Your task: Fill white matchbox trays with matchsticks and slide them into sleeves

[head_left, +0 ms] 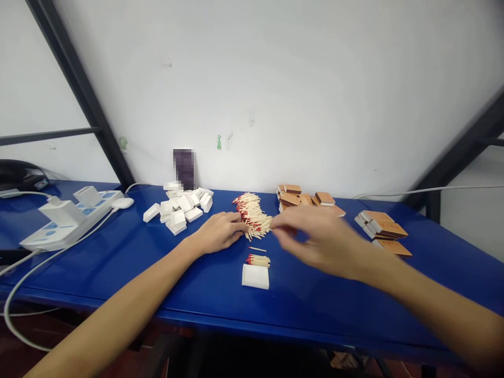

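While I watched the feed from afar, the long blue table filled the width of the view, with a white power strip lying at its left end. The left hand rested on the tabletop, its fingers curled against the left edge of the loose match pile; I could not tell whether they pinched any sticks. The right hand hovered just right of that pile, smeared by motion, so I could not tell whether its fingers were apart or together. Behind the left hand lay a heap of empty white inner trays, tumbled at all angles. Brown outer sleeves sat against the wall behind the right hand, and a second group of sleeves lay stacked further right. Nearest me, between the two forearms, one white tray sat alone. A small bundle of matches lay along its far edge, red heads to the left, though I could not tell whether it lay inside or just behind. One single match lay between that bundle and the pile.
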A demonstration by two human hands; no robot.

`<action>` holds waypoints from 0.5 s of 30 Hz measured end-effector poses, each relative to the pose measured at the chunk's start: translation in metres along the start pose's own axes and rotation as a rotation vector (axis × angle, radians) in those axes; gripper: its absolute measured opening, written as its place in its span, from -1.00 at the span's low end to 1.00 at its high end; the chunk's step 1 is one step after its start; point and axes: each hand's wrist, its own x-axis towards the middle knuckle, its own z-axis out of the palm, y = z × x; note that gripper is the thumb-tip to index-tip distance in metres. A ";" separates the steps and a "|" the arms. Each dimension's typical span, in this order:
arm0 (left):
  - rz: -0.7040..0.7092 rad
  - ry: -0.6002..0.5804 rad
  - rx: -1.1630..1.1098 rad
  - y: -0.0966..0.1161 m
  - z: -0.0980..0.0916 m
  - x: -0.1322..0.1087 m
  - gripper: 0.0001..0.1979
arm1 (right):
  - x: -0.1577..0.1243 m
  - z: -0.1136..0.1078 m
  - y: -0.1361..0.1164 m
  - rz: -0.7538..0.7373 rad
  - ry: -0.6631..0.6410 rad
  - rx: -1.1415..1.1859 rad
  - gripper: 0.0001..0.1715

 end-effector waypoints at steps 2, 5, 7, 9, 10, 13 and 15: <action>-0.004 -0.006 0.049 0.000 0.001 0.001 -0.79 | 0.007 0.022 0.008 0.046 -0.092 0.033 -0.80; 0.000 -0.026 0.107 0.000 0.001 0.004 -0.79 | 0.014 0.057 0.025 0.081 -0.180 0.120 -0.84; 0.006 -0.034 0.134 0.001 0.001 0.005 -0.79 | 0.014 0.073 0.034 0.080 -0.159 0.136 -0.83; 0.019 -0.030 0.157 0.001 0.001 0.007 -0.78 | 0.013 0.082 0.038 0.095 -0.122 0.150 -0.81; 0.029 -0.025 0.168 0.001 0.001 0.007 -0.78 | 0.011 0.085 0.039 0.107 -0.107 0.159 -0.79; 0.054 -0.010 0.203 0.003 0.001 0.009 -0.79 | 0.007 0.088 0.039 0.145 -0.095 0.183 -0.75; 0.060 -0.008 0.227 0.004 0.001 0.009 -0.80 | 0.004 0.090 0.040 0.153 -0.101 0.183 -0.70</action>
